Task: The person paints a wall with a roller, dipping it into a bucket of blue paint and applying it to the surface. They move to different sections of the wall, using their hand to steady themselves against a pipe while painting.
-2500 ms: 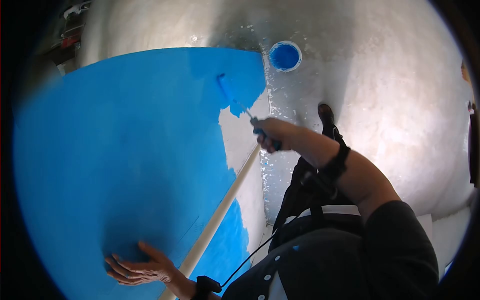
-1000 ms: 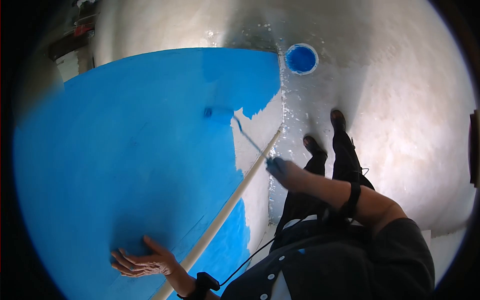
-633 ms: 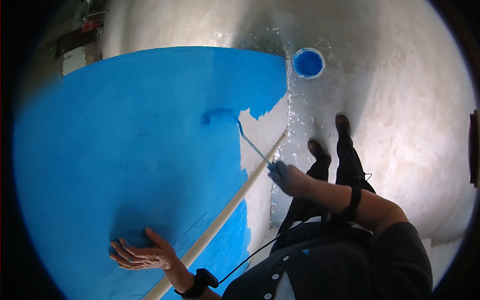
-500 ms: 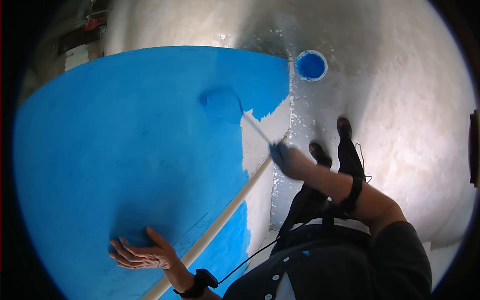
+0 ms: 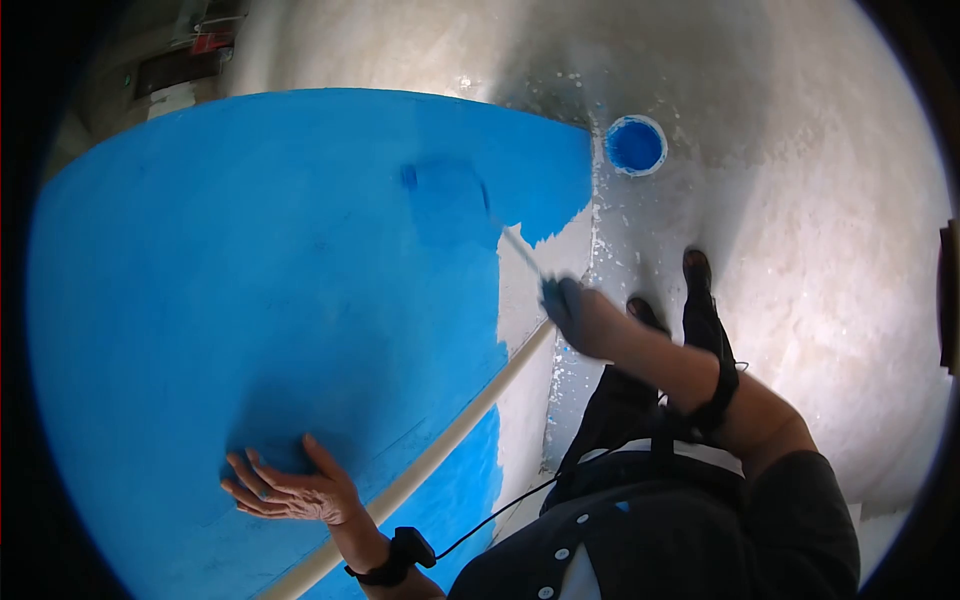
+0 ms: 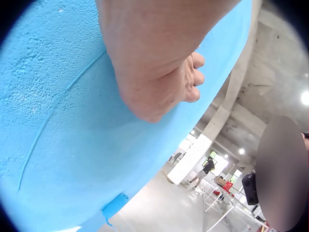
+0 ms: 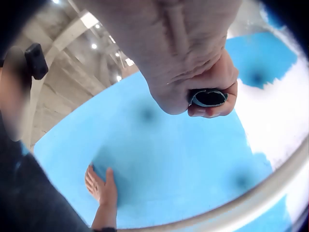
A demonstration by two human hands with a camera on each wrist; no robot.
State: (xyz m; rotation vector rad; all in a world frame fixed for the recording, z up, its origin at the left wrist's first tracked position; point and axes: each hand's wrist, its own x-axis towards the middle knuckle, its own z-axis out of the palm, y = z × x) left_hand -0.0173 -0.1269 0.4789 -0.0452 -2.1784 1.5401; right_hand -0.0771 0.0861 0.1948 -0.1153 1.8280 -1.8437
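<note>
My right hand [image 5: 585,315] grips the handle of a paint roller, whose thin rod [image 5: 525,252] reaches out to the blue-coated paint roller [image 5: 410,178] on the blue wall [image 5: 200,270]. In the right wrist view, curled fingers wrap the dark hollow end of the handle [image 7: 208,98]. The roller [image 6: 115,205] also shows at the bottom of the left wrist view. My left hand [image 5: 295,490] rests against the painted wall, fingers extended and thumb apart. A ragged unpainted white patch [image 5: 520,300] borders the blue near the floor.
A pale pipe [image 5: 450,440] runs diagonally across the wall between my hands. On the paint-spotted floor [image 5: 800,250] stands a round bucket of blue paint [image 5: 636,146]. A cable [image 5: 500,515] hangs across my body. Far off, a person [image 6: 207,166] stands near white railings [image 6: 231,205].
The roller has swept from beside the white patch's upper end to farther left, then up toward the top of the head view. My left hand keeps its place on the wall; the view shifts slightly.
</note>
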